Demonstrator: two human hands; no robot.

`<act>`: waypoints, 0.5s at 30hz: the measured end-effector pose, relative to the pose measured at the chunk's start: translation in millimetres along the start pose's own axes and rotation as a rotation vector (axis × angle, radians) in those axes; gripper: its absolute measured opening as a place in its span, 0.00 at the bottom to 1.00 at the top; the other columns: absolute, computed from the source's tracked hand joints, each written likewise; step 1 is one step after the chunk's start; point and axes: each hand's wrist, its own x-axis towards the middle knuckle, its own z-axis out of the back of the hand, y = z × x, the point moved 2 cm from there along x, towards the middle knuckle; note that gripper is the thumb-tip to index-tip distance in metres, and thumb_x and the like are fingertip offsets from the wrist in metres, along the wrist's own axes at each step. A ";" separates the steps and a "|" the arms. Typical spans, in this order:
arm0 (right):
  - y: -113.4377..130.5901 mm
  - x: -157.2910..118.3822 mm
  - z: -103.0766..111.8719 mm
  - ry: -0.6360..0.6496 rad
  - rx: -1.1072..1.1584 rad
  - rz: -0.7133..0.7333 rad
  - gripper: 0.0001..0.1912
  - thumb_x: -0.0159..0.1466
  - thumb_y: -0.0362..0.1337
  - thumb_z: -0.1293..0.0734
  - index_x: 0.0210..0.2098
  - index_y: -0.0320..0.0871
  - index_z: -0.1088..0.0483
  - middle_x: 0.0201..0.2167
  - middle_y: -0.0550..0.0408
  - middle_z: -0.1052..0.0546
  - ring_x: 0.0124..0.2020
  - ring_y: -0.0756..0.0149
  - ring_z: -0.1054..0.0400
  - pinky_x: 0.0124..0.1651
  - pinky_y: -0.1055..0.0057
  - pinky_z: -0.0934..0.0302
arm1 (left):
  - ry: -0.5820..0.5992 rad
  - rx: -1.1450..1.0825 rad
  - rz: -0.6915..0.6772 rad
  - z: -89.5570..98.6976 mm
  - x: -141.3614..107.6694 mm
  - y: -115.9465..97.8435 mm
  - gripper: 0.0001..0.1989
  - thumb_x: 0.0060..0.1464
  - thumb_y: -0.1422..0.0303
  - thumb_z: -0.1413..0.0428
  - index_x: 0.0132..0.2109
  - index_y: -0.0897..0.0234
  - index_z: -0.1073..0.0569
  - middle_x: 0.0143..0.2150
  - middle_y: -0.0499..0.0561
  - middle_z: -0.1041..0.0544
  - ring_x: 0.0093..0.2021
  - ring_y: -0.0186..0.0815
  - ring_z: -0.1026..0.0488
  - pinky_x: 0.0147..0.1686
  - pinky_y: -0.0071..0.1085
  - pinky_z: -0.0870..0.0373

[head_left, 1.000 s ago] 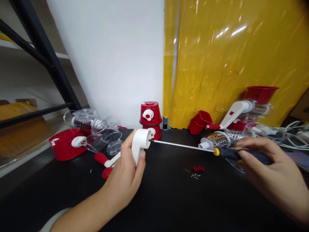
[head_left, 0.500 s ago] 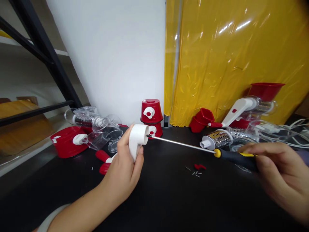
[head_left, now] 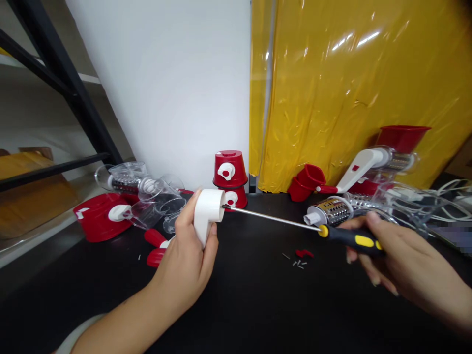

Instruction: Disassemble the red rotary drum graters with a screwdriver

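Note:
My left hand is closed around a white plastic crank handle, its round open end facing right. A red grip shows just left of the wrist; whether it belongs to the held piece, I cannot tell. In my right hand is a screwdriver with a black and yellow handle. Its long metal shaft runs leftward, and the tip sits at the mouth of the crank's round end. Below the shaft, several small screws and a small red plastic piece lie on the black table.
Two stacked red bases stand at the back. To the left lie a red base and clear plastic parts. On the right are metal grater drums, red hoppers, an assembled grater and white cables.
My right hand has shifted its hold on the screwdriver; the fingers now spread below the handle, which has turned to show more yellow. The left hand and crank stay almost still.

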 end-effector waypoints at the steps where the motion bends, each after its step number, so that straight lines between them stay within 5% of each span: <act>1: -0.4 -0.5 2.0 -0.002 -0.066 0.025 0.27 0.61 0.62 0.37 0.37 0.43 0.28 0.18 0.54 0.26 0.11 0.67 0.40 0.10 0.72 0.46 | 0.002 0.006 -0.012 -0.3 0.7 -0.7 0.38 0.65 0.68 0.50 0.73 0.60 0.65 0.63 0.67 0.35 0.46 0.45 0.21 0.39 0.39 0.20; 3: 0.1 -1.2 9.3 -0.082 -0.223 0.197 0.23 0.65 0.58 0.38 0.35 0.45 0.26 0.19 0.55 0.26 0.14 0.68 0.37 0.14 0.73 0.41 | 0.011 0.016 -0.027 -0.8 2.4 -1.1 0.36 0.65 0.68 0.51 0.72 0.60 0.62 0.64 0.66 0.36 0.51 0.47 0.23 0.44 0.41 0.21; 7: 4.0 -3.6 19.6 -0.194 -0.484 0.793 0.05 0.64 0.41 0.33 0.39 0.51 0.26 0.32 0.55 0.22 0.31 0.65 0.26 0.32 0.72 0.29 | 0.040 0.011 0.023 -2.0 4.5 2.5 0.35 0.66 0.67 0.52 0.72 0.61 0.62 0.62 0.66 0.34 0.50 0.47 0.22 0.41 0.41 0.21; 9: 4.4 -3.5 21.6 -0.191 -0.456 0.958 0.11 0.60 0.36 0.30 0.42 0.53 0.28 0.38 0.55 0.22 0.43 0.63 0.25 0.47 0.70 0.30 | 0.033 0.010 0.034 -2.0 4.3 4.0 0.36 0.66 0.66 0.52 0.72 0.62 0.62 0.61 0.67 0.33 0.47 0.47 0.21 0.37 0.39 0.20; 11: 4.1 -0.6 23.8 -0.227 -0.357 0.902 0.16 0.58 0.35 0.28 0.45 0.53 0.29 0.40 0.55 0.22 0.46 0.63 0.26 0.51 0.71 0.31 | 0.024 0.009 0.018 -1.8 3.6 3.4 0.36 0.66 0.66 0.51 0.72 0.62 0.62 0.60 0.67 0.32 0.46 0.47 0.21 0.35 0.37 0.21; 15: 4.6 5.7 23.0 -0.197 -0.058 0.519 0.23 0.55 0.43 0.24 0.48 0.54 0.30 0.39 0.53 0.20 0.31 0.65 0.25 0.25 0.77 0.32 | 0.036 0.022 0.010 -1.8 2.1 -0.2 0.36 0.66 0.66 0.52 0.72 0.61 0.63 0.56 0.65 0.29 0.38 0.42 0.21 0.30 0.34 0.23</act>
